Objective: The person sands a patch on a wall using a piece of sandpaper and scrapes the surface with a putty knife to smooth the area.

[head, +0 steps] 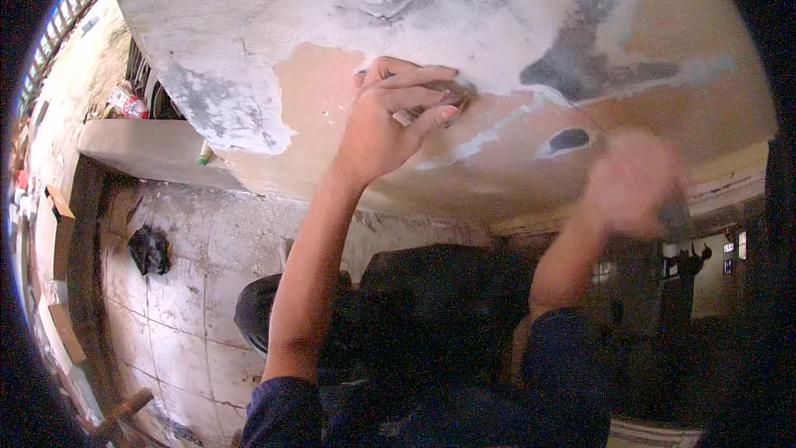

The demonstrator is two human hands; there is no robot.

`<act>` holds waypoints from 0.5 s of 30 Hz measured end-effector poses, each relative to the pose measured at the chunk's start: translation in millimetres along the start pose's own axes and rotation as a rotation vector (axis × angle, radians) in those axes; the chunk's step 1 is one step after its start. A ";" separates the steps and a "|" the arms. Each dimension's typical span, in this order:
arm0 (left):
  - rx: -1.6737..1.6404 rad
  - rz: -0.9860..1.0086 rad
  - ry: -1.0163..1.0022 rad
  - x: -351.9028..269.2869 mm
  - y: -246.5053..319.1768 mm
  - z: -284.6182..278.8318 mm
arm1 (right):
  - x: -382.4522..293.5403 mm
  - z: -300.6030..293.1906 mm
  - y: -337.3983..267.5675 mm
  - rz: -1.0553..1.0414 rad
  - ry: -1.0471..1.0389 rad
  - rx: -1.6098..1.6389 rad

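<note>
A wall (336, 87) of tan paint and patchy white plaster rises before me, with dark grey bare areas (578, 68) at upper right and a small dark hole-like patch (569, 140). My left hand (398, 106) is up against it, fingers curled around a small brownish object (463, 96) that is mostly hidden; its kind is unclear. Motion blur covers my right hand (634, 180), raised at the right near the wall's lower part. A dark blurred shape (675, 218) shows beside that hand, and whether it is held cannot be told.
Below lies a stained tiled floor (180, 317) with a crumpled black plastic bag (149, 250). On a ledge (143, 140) at left rests a plastic bottle (129, 104) with a red label. A rounded black object (256, 311) stands beside my left forearm. The lower right is dark.
</note>
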State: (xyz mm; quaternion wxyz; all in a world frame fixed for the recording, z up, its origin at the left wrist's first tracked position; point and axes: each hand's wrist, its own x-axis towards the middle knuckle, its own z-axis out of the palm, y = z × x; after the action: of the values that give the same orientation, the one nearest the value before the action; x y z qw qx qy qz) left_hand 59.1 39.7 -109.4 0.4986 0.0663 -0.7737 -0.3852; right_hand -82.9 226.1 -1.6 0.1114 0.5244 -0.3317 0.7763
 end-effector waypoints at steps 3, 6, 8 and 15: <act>-0.003 0.015 -0.004 -1.2 -5.4 -2.4 | 3.3 -14.1 45.3 0.276 0.483 -0.153; -0.004 0.002 0.004 2.0 6.3 -9.3 | -11.9 -3.5 -19.9 0.184 0.078 -0.032; -0.041 -0.032 0.002 2.9 8.9 -0.9 | -10.6 19.7 -31.8 -0.170 0.073 -0.579; 0.018 -0.042 -0.020 1.5 8.3 -9.4 | -8.7 25.7 -19.2 0.078 0.104 -0.517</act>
State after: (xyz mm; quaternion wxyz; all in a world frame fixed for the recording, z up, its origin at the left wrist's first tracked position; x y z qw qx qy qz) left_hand 68.3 39.8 -100.9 0.4820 0.0830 -0.7806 -0.3892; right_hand -50.2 225.9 4.2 0.2286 0.4248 -0.5329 0.6952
